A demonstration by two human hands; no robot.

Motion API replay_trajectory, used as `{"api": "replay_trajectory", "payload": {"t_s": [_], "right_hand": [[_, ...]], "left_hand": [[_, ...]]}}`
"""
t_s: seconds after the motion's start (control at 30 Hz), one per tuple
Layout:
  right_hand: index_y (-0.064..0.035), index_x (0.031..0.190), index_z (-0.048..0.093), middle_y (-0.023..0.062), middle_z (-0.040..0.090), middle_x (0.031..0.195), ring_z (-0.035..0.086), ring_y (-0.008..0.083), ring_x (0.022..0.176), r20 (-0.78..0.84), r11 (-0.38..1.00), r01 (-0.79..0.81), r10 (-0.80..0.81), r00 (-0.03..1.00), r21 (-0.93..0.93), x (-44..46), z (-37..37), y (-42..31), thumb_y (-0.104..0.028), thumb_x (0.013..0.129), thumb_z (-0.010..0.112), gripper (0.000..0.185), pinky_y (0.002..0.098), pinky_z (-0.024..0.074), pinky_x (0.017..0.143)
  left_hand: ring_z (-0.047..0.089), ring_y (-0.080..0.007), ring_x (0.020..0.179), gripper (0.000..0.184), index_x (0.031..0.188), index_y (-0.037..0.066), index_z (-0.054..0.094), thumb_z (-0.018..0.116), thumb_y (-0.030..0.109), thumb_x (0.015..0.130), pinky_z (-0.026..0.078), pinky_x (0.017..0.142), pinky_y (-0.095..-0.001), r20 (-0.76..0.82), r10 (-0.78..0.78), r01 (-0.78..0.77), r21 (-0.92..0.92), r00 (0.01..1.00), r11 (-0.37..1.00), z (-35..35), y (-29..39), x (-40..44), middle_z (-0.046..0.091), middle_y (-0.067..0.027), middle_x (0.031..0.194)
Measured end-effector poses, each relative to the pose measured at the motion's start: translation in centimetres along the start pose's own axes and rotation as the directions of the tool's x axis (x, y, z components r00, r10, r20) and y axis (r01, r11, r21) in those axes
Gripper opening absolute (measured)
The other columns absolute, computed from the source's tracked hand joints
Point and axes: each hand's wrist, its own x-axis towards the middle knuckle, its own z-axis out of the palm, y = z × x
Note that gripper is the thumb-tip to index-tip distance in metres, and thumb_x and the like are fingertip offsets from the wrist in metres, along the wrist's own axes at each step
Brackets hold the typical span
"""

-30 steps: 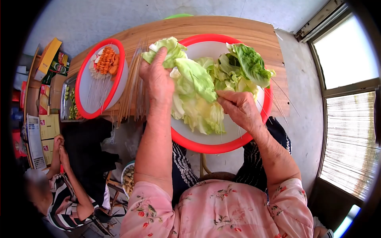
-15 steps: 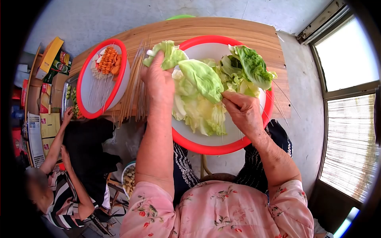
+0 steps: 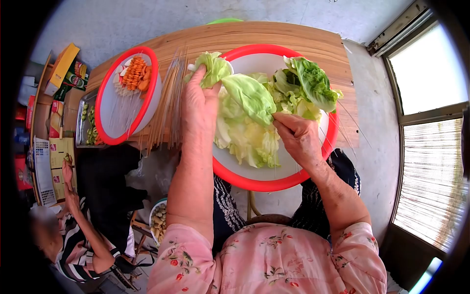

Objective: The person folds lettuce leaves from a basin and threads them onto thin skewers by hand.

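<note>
My left hand (image 3: 199,105) is closed on a crumpled pale-green lettuce leaf (image 3: 215,67) at the left rim of a large red-rimmed basin (image 3: 245,179). A smoother lettuce leaf (image 3: 248,95) stretches from beside that hand down to my right hand (image 3: 298,139), whose fingers pinch its lower right edge. Whether a skewer is also within the right fingers is hidden. Beneath, paler lettuce leaves (image 3: 247,142) lie in the basin. A darker green lettuce piece (image 3: 313,85) rests at its right side, with thin skewers sticking out over the rim.
Loose bamboo skewers (image 3: 169,105) lie on the wooden table (image 3: 274,33) left of the basin. A smaller red-rimmed basin (image 3: 152,93) holds skewered orange and white pieces. At far left, another person (image 3: 93,235) sits near a metal tray (image 3: 81,127). A bowl (image 3: 155,230) stands below.
My left hand and its lettuce leaf have shifted slightly to the right. My right hand stays almost still. The other person's hand has drawn back from the metal tray.
</note>
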Motion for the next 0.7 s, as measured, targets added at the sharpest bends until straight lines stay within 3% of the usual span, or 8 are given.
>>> {"api": "replay_trajectory", "payload": {"t_s": [0.17,0.47,0.7], "right_hand": [[-0.0018,0.094,0.066,0.0170,0.062,0.073,0.062,0.0305,0.065,-0.005,0.999,-0.014,0.015,1.000,0.049,0.0,0.1,-0.4,-0.004,0.079,0.062,0.015,0.0356,0.0471,0.058],[-0.0021,0.095,0.065,0.0173,0.059,0.070,0.060,0.0309,0.063,-0.047,0.999,0.001,0.001,0.999,0.033,-0.4,0.5,-0.1,-0.004,0.080,0.062,0.016,0.0352,0.0455,0.056],[-0.0020,0.096,0.065,0.0168,0.060,0.070,0.060,0.0277,0.062,-0.046,0.994,-0.065,0.070,0.997,0.092,-0.7,0.8,0.1,-0.004,0.080,0.063,0.016,0.0323,0.0455,0.057]], "left_hand": [[0.059,-0.0242,0.099,0.026,0.112,-0.002,0.055,0.058,0.009,0.089,0.050,0.089,-0.0375,-0.012,-0.062,0.062,0.080,0.998,0.995,0.1,-0.4,-0.3,0.061,-0.0160,0.107],[0.062,-0.0251,0.092,0.022,0.106,-0.002,0.058,0.061,0.003,0.084,0.053,0.081,-0.0372,0.039,0.092,-0.097,0.154,0.995,0.983,0.4,-0.9,-0.8,0.063,-0.0142,0.101],[0.061,-0.0259,0.095,0.023,0.108,-0.003,0.055,0.058,0.003,0.086,0.053,0.082,-0.0375,0.074,0.071,-0.079,0.107,0.995,0.991,0.3,-1.5,-1.3,0.060,-0.0153,0.107]]}}
